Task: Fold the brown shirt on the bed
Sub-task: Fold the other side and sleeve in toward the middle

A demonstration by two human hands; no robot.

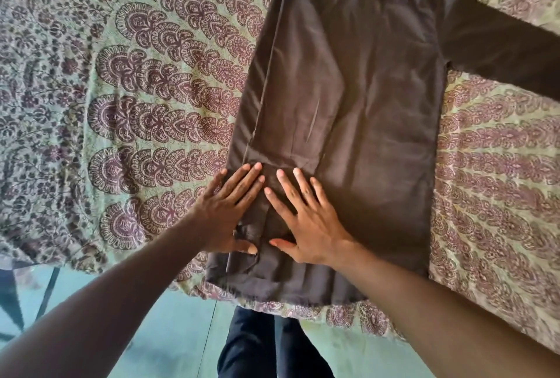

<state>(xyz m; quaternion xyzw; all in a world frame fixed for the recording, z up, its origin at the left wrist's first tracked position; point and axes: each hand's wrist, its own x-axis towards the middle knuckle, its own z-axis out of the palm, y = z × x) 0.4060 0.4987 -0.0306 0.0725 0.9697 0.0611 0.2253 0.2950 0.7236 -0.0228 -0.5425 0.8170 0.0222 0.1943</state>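
Note:
The brown shirt (363, 98) lies flat on the bed (136, 89), running from the near edge to the top of the view. Its left side is folded over onto the body, with the folded sleeve lying along the left. The other sleeve (500, 47) stretches out flat to the right. My left hand (230, 214) presses flat on the folded part near the hem, fingers straight and spread. My right hand (303, 220) presses flat beside it, fingers spread, thumb pointing toward the left hand.
A green bedspread with a maroon paisley print covers the bed. The bed's near edge (303, 311) runs across the lower part of the view. Below it are a teal floor (169, 332) and my dark trouser legs (266, 347).

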